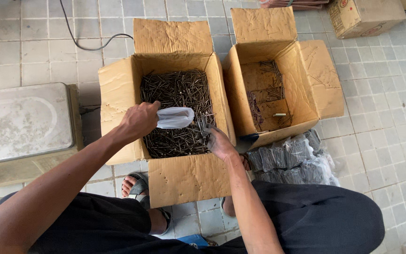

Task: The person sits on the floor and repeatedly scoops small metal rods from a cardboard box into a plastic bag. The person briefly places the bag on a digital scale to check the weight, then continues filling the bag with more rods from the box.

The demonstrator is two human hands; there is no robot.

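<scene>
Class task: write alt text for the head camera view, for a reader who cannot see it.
A seated person's left hand holds a clear plastic bag over a cardboard box full of dark nails, while the right hand grasps some. Beside it: a nearly empty box and filled bags.

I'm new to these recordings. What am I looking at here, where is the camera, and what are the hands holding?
There is one picture, from a camera worn on a person's head, looking down at their own two bare hands; there is no machine. The person sits on a tiled floor. The left hand holds a clear plastic bag over an open cardboard box full of dark nails. The right hand grips a bunch of nails by the bag. A second box is nearly empty, filled bags lie beside it, and a flat metal scale sits at left.
</scene>
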